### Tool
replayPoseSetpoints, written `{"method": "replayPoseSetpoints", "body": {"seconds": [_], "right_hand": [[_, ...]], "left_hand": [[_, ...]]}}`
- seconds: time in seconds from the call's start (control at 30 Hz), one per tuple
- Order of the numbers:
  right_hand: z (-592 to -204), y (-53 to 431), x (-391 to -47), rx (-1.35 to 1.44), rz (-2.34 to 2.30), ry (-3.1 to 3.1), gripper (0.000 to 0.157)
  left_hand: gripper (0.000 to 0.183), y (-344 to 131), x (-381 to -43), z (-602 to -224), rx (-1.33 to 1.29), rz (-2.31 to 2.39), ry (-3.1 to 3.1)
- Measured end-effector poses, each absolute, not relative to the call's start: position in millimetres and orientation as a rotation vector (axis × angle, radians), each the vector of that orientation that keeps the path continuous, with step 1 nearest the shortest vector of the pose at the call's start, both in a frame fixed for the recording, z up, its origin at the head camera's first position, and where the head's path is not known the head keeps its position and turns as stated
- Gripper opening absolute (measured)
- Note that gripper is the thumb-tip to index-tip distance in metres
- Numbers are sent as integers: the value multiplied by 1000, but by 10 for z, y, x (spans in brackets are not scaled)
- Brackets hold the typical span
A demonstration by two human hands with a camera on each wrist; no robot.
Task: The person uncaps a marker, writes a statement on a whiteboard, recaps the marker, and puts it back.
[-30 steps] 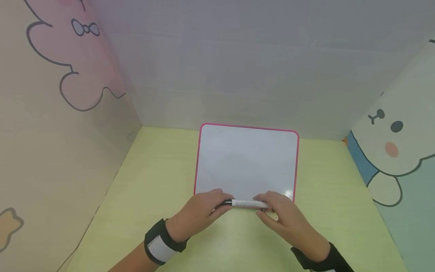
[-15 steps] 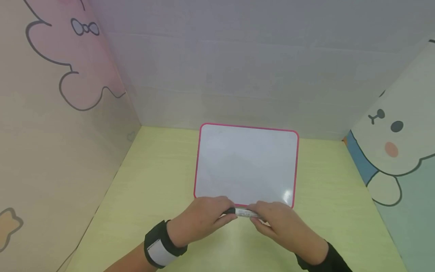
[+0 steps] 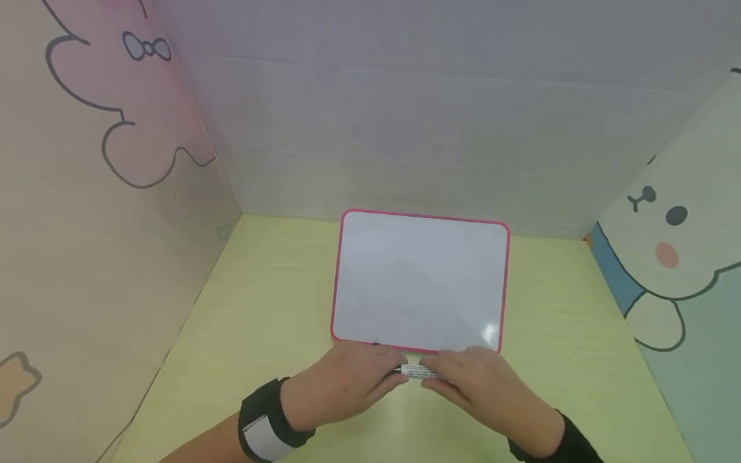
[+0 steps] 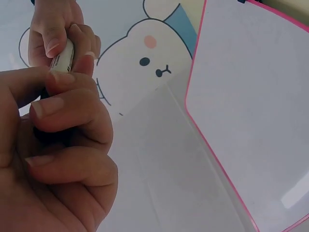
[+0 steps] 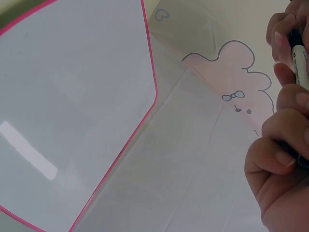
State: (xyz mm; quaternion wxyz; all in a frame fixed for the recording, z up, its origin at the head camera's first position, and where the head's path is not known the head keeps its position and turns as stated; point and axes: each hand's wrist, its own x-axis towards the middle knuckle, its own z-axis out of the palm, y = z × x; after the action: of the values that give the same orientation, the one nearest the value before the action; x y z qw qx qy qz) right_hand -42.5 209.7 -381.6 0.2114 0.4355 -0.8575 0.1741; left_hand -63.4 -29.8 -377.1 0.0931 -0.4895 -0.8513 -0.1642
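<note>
A white-barrelled marker [image 3: 418, 371] with a black end is held between both hands, just in front of the near edge of a pink-framed whiteboard [image 3: 419, 283]. My left hand [image 3: 350, 379] grips the black end, and most of it is hidden by the fingers. My right hand [image 3: 486, 389] holds the white barrel, its fingers curled around it. In the left wrist view the barrel [image 4: 62, 58] runs from the left fingertips to the right hand [image 4: 55, 24]. Seen from the right wrist, the black end [image 5: 295, 37] points into the left hand.
The whiteboard lies on a pale yellow table [image 3: 272, 289], with a small black piece [image 3: 375, 344] at its near edge. A plain wall [image 3: 405, 128] stands behind; walls with cartoon drawings flank both sides.
Both hands have drawn the marker toward the person, off the whiteboard's near edge. The hands have come closer together, and less of the barrel and black end shows.
</note>
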Motion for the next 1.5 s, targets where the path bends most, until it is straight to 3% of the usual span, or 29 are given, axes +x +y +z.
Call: {"method": "replayPoseSetpoints", "body": {"seconds": [0.27, 0.83, 0.97, 1.07, 1.23, 1.37, 1.5], "right_hand": [[-3763, 2112, -409, 1260, 484, -2351, 28], [-3632, 2109, -322, 1398, 598, -2347, 22], [-3690, 2128, -351, 1369, 571, -2342, 24], [-3745, 2145, -393, 1339, 536, -2337, 26], [-3787, 2157, -442, 1277, 516, -2343, 27], [-3786, 2148, -455, 1259, 524, -2330, 29], [-3774, 2135, -464, 1292, 533, -2311, 28]], "left_hand": [[30, -279, -564, -3722, -1443, -470, -2689], [32, -395, -453, -3764, -1537, -710, -2595], [25, -373, -458, -3777, -1497, -703, -2663], [10, -319, -444, -3774, -1426, -504, -2722], [31, -238, -413, -3786, -1362, -343, -2675], [11, -173, -438, -3799, -1285, -290, -2632], [30, -151, -465, -3788, -1248, -254, -2656]]}}
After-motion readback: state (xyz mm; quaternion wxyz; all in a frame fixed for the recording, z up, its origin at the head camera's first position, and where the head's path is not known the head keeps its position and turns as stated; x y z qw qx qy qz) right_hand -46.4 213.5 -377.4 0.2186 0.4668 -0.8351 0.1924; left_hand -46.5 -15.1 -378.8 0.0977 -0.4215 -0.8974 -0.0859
